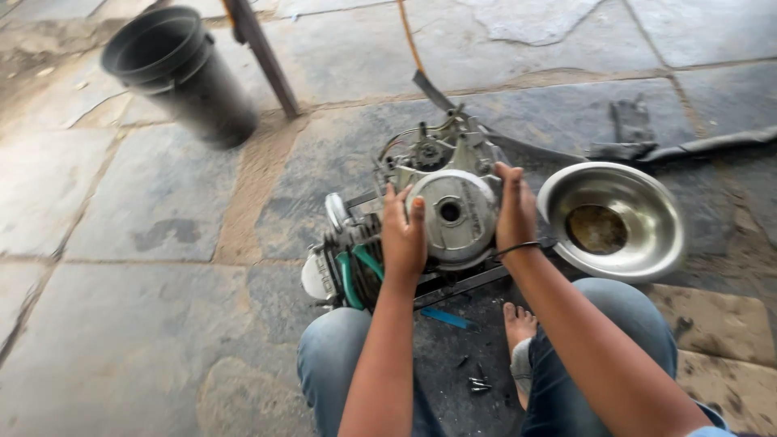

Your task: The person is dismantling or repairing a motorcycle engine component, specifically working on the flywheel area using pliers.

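Grey stone-slab floor (162, 202) in daylight, black bucket (182, 73) standing behind.

Soft, even daylight; shadows weak, picture slightly smeared.

The stone floor (162, 202) is lit flatly, brightest toward its far edge, with only faint shade under the bucket (182, 73). The steel bowl (613, 218) shows mild glare along its rim. The bucket and the floor's left side are blurred; straight joints bow near the frame edges.

steel bowl (613, 218) crowding right, bare flagstones (137, 243) left
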